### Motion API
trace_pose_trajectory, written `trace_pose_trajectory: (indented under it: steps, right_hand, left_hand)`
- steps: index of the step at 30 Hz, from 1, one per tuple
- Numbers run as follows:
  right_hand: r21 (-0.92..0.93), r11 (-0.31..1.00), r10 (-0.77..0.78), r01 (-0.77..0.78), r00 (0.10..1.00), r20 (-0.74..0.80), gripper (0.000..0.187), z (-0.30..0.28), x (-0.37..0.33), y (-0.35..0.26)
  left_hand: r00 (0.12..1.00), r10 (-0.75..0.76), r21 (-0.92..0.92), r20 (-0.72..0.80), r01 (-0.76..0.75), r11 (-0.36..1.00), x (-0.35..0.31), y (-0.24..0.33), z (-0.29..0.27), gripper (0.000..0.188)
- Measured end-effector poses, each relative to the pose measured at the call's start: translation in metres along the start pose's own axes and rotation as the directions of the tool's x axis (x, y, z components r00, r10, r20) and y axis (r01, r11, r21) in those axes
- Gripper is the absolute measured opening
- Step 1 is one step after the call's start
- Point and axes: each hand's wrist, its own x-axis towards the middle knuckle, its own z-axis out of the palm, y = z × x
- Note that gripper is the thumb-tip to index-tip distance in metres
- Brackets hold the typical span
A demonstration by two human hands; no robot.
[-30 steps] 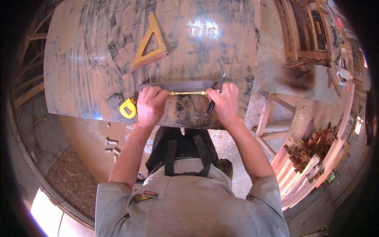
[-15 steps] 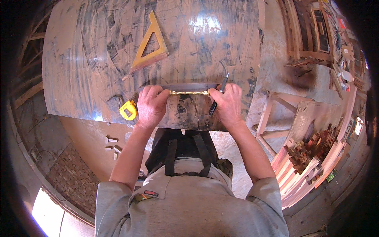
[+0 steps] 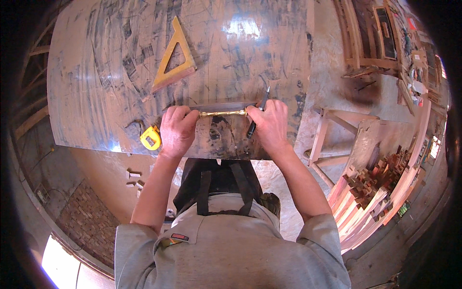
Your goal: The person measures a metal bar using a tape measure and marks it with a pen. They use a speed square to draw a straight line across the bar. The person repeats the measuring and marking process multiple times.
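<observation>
1 brass handle (image 3: 223, 113) + 1 dark strip (image 3: 221, 105), table's (image 3: 96, 106) near side; L hand (image 3: 179, 129) & R hand (image 3: 271, 124) curled on ends, R w/ 1 pen (image 3: 265, 98); 1 tape meas. (image 3: 150, 138), table's near edge; 1 set sq. (image 3: 175, 73), mid-table.

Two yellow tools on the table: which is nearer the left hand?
The rounded yellow tape measure, just left of the left hand. The yellow triangular set square, with its open middle, lies clearly farther ahead.

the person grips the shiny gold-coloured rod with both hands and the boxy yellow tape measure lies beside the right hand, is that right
Not the right hand: the head view shows the boxy yellow tape measure beside the left hand. Both hands do grip the shiny gold-coloured rod.
</observation>
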Motion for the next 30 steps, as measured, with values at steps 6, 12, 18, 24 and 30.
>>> trace_pose_trajectory:
  steps: [6,12,18,24,30]
  right_hand:
    - [0.011,1.0,-0.016,0.016,1.0,0.002,0.019,-0.005,-0.009,-0.002]
    - [0.133,0.991,-0.018,0.015,1.0,0.021,0.033,-0.01,-0.065,-0.017]
    - [0.274,0.958,0.103,-0.09,0.994,-0.033,0.035,-0.009,-0.103,-0.028]
    - [0.306,0.938,0.211,-0.163,0.968,-0.132,0.042,-0.022,-0.126,-0.026]
    - [0.277,0.941,0.249,-0.192,0.95,-0.187,0.044,-0.041,-0.152,-0.021]
  left_hand:
    - [1.0,0.025,0.016,0.003,-0.025,1.0,-0.006,0.005,-0.004,0.022]
    - [0.993,-0.081,-0.17,0.089,0.095,0.981,-0.06,0.013,0.005,0.01]
    - [0.983,-0.13,-0.244,0.133,0.16,0.957,-0.091,0.021,0.02,0.008]
    - [0.994,-0.077,-0.147,0.078,0.088,0.985,-0.09,0.011,0.033,0.008]
    - [0.998,-0.055,0.008,0.019,0.055,0.998,-0.082,0.012,0.032,0.011]
